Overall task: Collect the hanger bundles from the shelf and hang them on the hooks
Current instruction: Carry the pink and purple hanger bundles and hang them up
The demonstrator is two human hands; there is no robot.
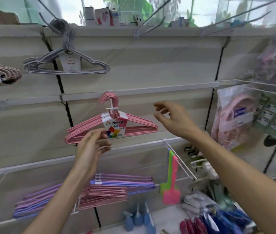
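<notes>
Pink hanger bundle [112, 127], colourful label, on its hook; left hand [91, 146] seemingly touching, right hand [171, 117] loosely spread.

Open wall right of pink hanger bundle [112, 127]; white peg [179, 162] jutting below.

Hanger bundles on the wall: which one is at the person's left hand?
The pink bundle with the colourful Hanger label, on the middle hook. The left hand is at its lower bar; the grey bundle hangs higher, untouched.

a hanger bundle [112, 127] hangs on a hook [111, 103] at centre; another bundle [66, 65] hangs up-left; stacked bundles [86, 195] lie below.
</notes>
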